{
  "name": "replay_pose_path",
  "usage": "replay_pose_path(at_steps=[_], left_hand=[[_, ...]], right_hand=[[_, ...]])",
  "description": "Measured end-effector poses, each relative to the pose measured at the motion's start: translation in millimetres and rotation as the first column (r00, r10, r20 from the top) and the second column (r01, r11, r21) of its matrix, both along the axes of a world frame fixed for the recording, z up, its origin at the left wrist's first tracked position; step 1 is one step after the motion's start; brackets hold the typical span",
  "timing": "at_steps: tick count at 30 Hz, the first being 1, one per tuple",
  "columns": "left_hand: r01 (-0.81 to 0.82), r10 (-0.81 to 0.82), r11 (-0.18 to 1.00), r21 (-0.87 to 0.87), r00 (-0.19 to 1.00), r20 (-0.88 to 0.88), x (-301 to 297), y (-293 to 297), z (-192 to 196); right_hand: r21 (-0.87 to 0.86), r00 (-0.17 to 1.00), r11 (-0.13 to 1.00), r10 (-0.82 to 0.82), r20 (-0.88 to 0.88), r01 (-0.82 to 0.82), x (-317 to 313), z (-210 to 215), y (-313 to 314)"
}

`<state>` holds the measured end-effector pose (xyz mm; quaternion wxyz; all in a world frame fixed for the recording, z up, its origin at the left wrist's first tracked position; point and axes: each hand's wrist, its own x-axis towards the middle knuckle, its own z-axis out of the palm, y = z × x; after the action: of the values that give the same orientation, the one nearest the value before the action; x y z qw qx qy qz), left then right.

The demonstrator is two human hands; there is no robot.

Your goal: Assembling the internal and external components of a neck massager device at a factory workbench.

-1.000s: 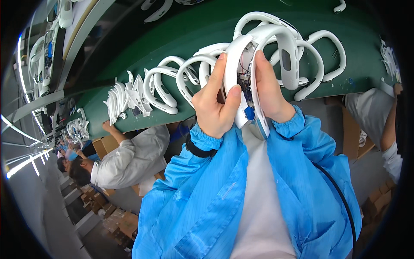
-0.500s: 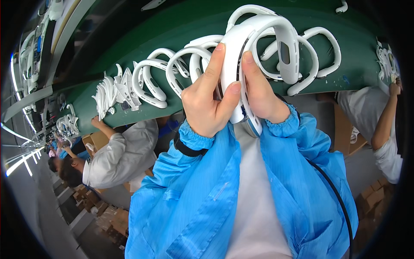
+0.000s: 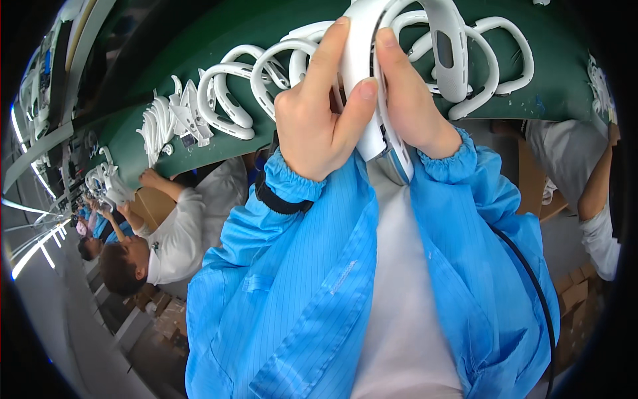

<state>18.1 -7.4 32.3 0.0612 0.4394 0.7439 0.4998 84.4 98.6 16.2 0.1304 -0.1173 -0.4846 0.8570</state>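
Between my two hands is a white U-shaped neck fan (image 3: 359,56), its curved band pointing away from me and its near end close to my chest. My left hand (image 3: 319,116) grips its left side, index finger stretched along the shell and thumb pressed on the near part. From the right, my right hand (image 3: 417,106) holds it with the thumb against the slotted seam. A dark seam runs along the shell, and the near tip shows a blue-grey edge. Its far top is cut off by the frame.
Several white curved fan shells (image 3: 226,100) lie on the green bench (image 3: 199,56) beyond and left of my hands, with more at the right (image 3: 512,56). Farther left is a pile of small white parts (image 3: 157,126). Co-workers in white sit at left (image 3: 183,233) and right (image 3: 575,156).
The view has shifted a little, so the bench and the fan sit higher in the picture. Both hands keep their grip on the fan. The co-worker at left has moved slightly.
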Motion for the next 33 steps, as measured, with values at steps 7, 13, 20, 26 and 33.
replay_pose_path(at_steps=[7,13,20,26,33], left_hand=[[0.003,-0.005,1.0,0.018,0.992,0.129,1.2,-2.1,-2.3],[-0.037,0.037,0.999,0.018,0.999,0.012,0.4,2.0,-7.0],[-0.044,0.033,0.998,0.05,0.98,0.197,1.0,0.7,-8.3],[-0.012,-0.018,0.995,0.099,0.955,0.295,-0.7,-0.8,-5.9],[-0.047,-0.002,0.99,0.135,0.939,0.344,2.9,-1.3,-9.7]], right_hand=[[0.055,0.998,0.998,0.024,0.063,-0.027,0.5,0.7,1.6],[0.111,0.997,0.994,-0.008,0.08,-0.001,0.9,4.0,2.4],[0.113,0.995,0.993,-0.035,0.096,0.025,-3.0,-4.9,4.4],[0.103,1.0,0.995,0.013,0.022,-0.015,-2.7,-3.3,4.9],[0.139,0.999,0.99,-0.034,0.036,0.028,-2.6,-4.1,2.5]])
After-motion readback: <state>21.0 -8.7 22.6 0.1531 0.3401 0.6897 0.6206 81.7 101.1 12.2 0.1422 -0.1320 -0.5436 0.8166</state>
